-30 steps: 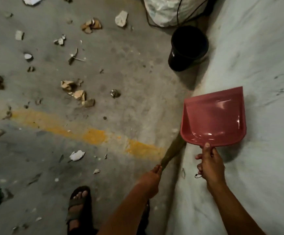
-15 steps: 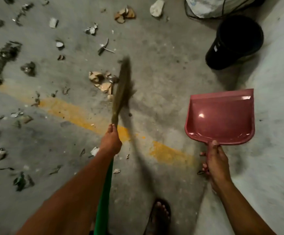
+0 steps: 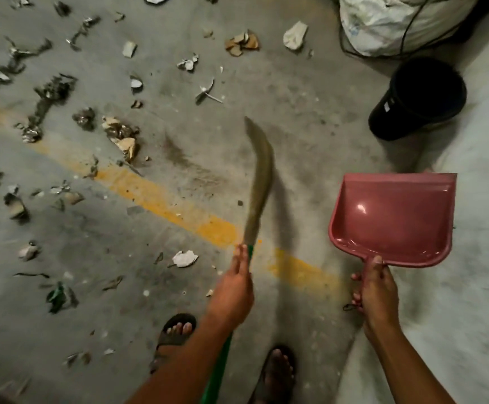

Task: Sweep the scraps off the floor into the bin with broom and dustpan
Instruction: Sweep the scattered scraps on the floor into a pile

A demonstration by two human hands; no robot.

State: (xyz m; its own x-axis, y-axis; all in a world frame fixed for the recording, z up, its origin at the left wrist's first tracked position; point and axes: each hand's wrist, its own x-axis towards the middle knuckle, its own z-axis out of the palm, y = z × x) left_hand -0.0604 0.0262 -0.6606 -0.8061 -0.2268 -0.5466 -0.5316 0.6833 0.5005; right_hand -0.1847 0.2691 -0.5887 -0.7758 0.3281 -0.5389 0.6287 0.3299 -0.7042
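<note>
Head view shows our left hand (image 3: 234, 287) wrapped around the broom (image 3: 259, 182) over the scraps (image 3: 120, 135), our right hand (image 3: 378, 290) gripping the red dustpan (image 3: 394, 217), and the black bin (image 3: 421, 97) beyond it.

Broom (image 3: 259, 176) swung back from the scrap pile toward the dustpan (image 3: 394, 217) — bristles now curved and blurred over bare concrete, well clear of the tan scraps (image 3: 122, 137) touched half a second ago. Left hand (image 3: 234, 290) drawn in nearer the right hand (image 3: 375, 290), fingers lying along the green handle. A fresh dusty streak (image 3: 187, 161) on the floor — between scraps and bristles. Both sandalled feet now showing.
</note>
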